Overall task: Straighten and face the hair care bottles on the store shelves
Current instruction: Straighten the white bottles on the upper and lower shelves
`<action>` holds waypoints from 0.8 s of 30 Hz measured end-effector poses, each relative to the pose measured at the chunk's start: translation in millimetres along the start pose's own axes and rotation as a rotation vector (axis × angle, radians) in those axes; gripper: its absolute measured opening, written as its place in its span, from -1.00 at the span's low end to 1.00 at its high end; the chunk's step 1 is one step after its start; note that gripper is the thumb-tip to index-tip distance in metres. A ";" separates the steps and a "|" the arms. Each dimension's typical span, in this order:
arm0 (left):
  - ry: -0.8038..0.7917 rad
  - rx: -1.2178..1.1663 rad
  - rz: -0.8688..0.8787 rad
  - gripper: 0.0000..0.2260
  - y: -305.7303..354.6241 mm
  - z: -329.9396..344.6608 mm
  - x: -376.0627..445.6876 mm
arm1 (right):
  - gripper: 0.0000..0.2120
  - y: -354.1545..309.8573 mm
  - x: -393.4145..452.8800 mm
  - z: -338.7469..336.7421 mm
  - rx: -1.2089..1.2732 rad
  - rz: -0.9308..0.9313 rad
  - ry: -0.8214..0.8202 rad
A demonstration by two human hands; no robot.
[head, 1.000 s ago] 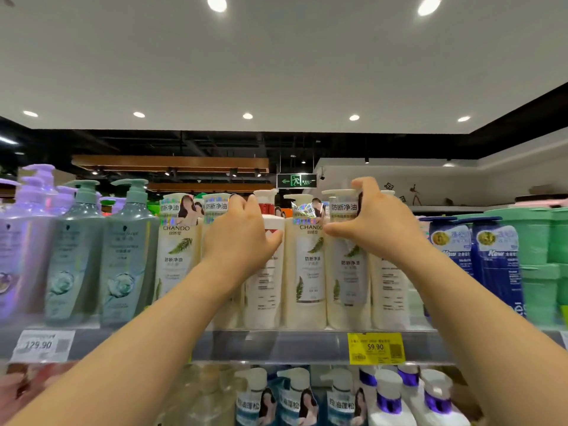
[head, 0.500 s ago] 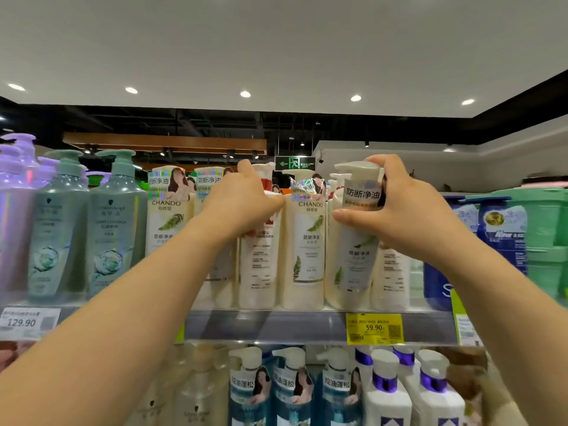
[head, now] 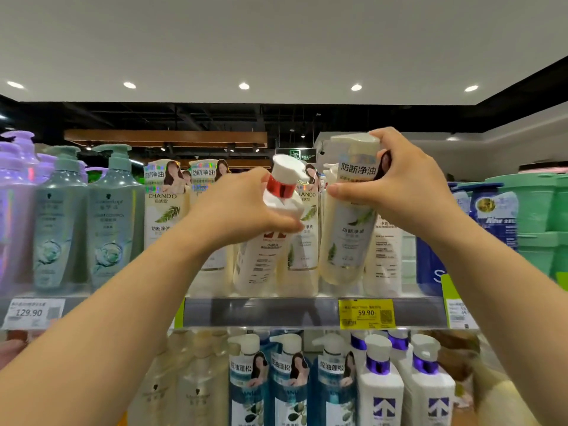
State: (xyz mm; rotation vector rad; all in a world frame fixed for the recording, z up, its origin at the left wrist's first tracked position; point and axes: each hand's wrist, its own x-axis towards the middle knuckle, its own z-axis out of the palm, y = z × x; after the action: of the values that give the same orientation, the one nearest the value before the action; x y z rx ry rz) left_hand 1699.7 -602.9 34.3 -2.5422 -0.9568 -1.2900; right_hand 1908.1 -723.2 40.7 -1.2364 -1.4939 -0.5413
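My left hand (head: 242, 207) grips a white pump bottle with a red collar (head: 261, 259) by its shoulder; the bottle leans to the right, its base near the shelf. My right hand (head: 396, 192) holds a cream CHANDO bottle (head: 347, 235) near its pump, lifted clear of the upper shelf (head: 261, 312) and tilted slightly. More CHANDO bottles (head: 164, 210) stand upright to the left, and another stands between the two held bottles. A white bottle (head: 382, 256) stands behind my right wrist.
Green-capped grey bottles (head: 113, 216) and purple bottles (head: 15, 210) fill the shelf's left end. Blue bottles (head: 495, 216) and green tubs (head: 541, 222) sit at the right. A yellow price tag (head: 365, 313) marks the shelf edge. Blue-labelled and white pump bottles (head: 378, 388) fill the lower shelf.
My right hand has raised the CHANDO bottle off the shelf and toward me. My left hand has pulled the red-collared white bottle forward and tipped it to the right.
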 end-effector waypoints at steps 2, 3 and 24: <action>0.011 -0.016 0.032 -0.36 0.0 1.2 -5.9 | -0.37 -6.3 4.8 -3.9 0.024 -0.007 -0.012; 0.037 -0.026 0.037 -0.38 -1.3 0.8 -8.2 | -0.39 -9.2 8.0 -6.9 0.051 -0.007 -0.021; 0.168 -0.396 -0.084 -0.61 -25.1 -77.6 -76.5 | -0.36 -65.0 56.5 90.1 0.250 0.051 -0.300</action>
State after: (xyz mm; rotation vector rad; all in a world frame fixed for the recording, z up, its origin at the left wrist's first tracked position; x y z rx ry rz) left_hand 1599.0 -649.5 20.2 -2.6301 -0.8532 -1.8468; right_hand 1817.1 -647.8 80.1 -1.1896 -1.7159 -0.1307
